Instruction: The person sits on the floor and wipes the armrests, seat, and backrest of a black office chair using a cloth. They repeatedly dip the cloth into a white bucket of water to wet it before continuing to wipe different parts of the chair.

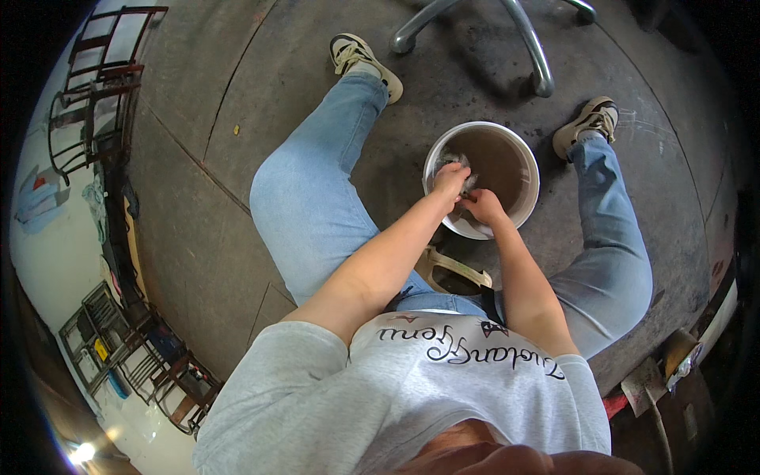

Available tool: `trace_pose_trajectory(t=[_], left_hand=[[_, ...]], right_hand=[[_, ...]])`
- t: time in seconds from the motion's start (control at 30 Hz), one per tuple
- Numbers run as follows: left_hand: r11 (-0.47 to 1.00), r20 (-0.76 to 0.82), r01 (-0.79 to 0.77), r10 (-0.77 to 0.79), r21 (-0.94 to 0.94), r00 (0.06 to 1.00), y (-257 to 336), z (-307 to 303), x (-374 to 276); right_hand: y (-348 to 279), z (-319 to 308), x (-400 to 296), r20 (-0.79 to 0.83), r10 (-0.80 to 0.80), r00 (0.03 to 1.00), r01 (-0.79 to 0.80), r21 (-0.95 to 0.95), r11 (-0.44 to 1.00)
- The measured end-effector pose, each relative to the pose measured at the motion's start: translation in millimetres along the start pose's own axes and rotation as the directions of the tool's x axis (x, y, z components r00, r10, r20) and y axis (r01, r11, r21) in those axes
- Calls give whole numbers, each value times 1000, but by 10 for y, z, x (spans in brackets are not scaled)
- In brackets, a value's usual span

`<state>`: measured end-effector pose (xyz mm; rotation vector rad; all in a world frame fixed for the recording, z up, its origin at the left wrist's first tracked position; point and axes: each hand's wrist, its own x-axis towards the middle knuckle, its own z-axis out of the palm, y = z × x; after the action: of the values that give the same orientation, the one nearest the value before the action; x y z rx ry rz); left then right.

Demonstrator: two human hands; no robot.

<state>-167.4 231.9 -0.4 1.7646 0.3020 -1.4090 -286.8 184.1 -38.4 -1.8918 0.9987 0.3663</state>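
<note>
A round white plastic bucket point(532, 178) with murky brown liquid in it stands on the floor between the person's legs. Both hands are over its near left part. My left hand point(450, 180) is closed around a shiny, greyish, crumpled thing point(456, 159), which sticks out beyond the fingers; its exact kind cannot be told. Close beside it, to the right, my right hand point(484, 206) pinches a small dark brownish part point(469, 197) at the near end of that thing. Whether the two parts are one piece is unclear.
A chair base with metal legs point(528, 41) stands beyond the bucket. A pale curved plastic piece point(457, 268) shows between the thighs. Dark metal racks point(98, 89) line the left wall. At the lower right is a long-handled dustpan point(644, 386).
</note>
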Motion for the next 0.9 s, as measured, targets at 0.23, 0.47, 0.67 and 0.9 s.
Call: trace_pose_trajectory(t=[0.23, 0.47, 0.67, 0.9], left_hand=[[996, 50, 67, -70, 66, 996, 40, -5, 8], [994, 75, 102, -106, 50, 992, 43, -36, 76], [845, 513, 253, 29, -471, 858, -68, -282, 378], [865, 463, 294, -82, -407, 883, 13, 36, -106]], right_hand=[[585, 112, 224, -274, 197, 941, -153, 172, 973], [-390, -193, -25, -293, -14, 956, 127, 370, 920], [-1274, -457, -629, -297, -197, 934, 306, 382, 872], [-978, -347, -600, -654, -177, 736, 183, -59, 981]])
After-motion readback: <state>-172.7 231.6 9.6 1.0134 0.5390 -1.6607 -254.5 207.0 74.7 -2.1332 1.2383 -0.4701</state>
